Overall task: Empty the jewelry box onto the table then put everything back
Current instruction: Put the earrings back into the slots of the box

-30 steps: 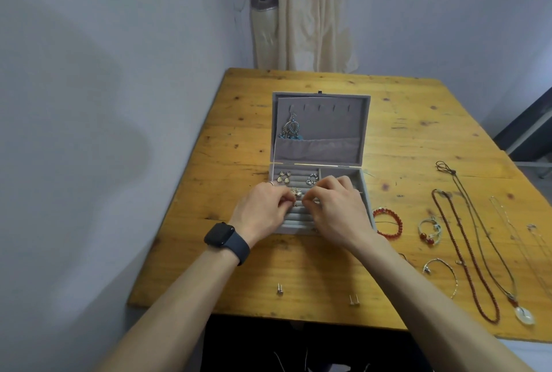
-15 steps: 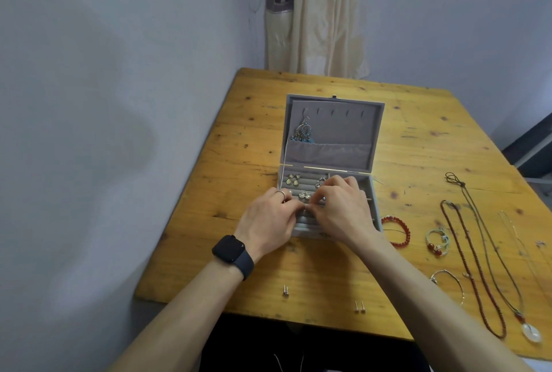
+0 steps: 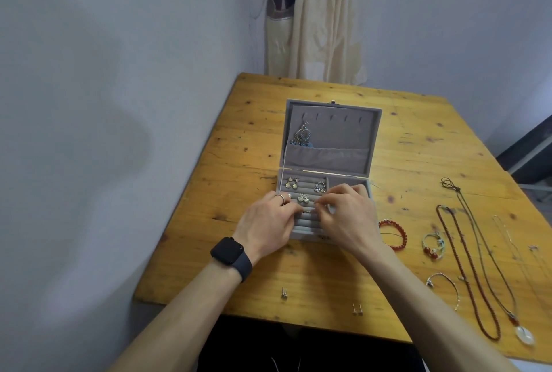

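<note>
Knotty, varnished pine-plank table [image 3: 239,168] bearing a grey velvet-lined jewelry box [image 3: 343,132] near its centre, lid standing open toward the far side. The box is judged light and rigid, best steadied by its side walls. Its padded rolls [image 3: 304,223] look soft and should hold posts by friction. Over the rolls the left hand [image 3: 265,228] and right hand [image 3: 348,219], fingers curled, meet tip to tip and pinch a small metal piece [image 3: 307,210], too small to identify. At right, well apart from the box, lie limp cord and bead necklaces [image 3: 438,209], likely to tangle and probably best lifted at the clasp or the white pendant [image 3: 524,337]. The red bead bracelet [image 3: 401,229] just beside the box looks firmer, graspable anywhere on its ring. At the near edge are stud earrings [image 3: 284,293] and further studs [image 3: 357,310], hard and probably slippery, calling for a fingertip pinch at the post
</note>
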